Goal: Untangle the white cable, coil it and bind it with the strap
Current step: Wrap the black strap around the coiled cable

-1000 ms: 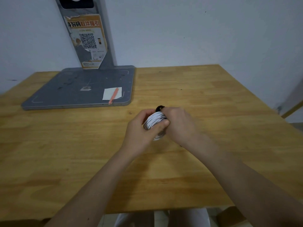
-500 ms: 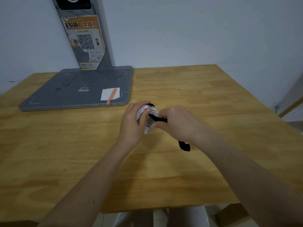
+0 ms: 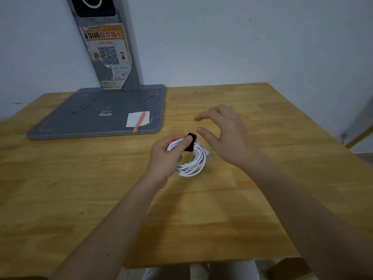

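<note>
One white cable (image 3: 191, 162), round multi-loop coil, mid-table (image 3: 262, 178); one black strap (image 3: 190, 142), fuzzy band, wrapped round coil's far side; left hand (image 3: 165, 156) grips coil, thumb on strap; right hand (image 3: 226, 136) beside it, fingers spread, holding nothing; grey metal base (image 3: 96, 116) at far-left corner carries one paper slip (image 3: 138, 118), one orange pen (image 3: 139, 124).

arms: bare to the frame edge, no sleeves | hands: no gloves, rings or watch | legs: light trousers (image 3: 232, 270)
</note>
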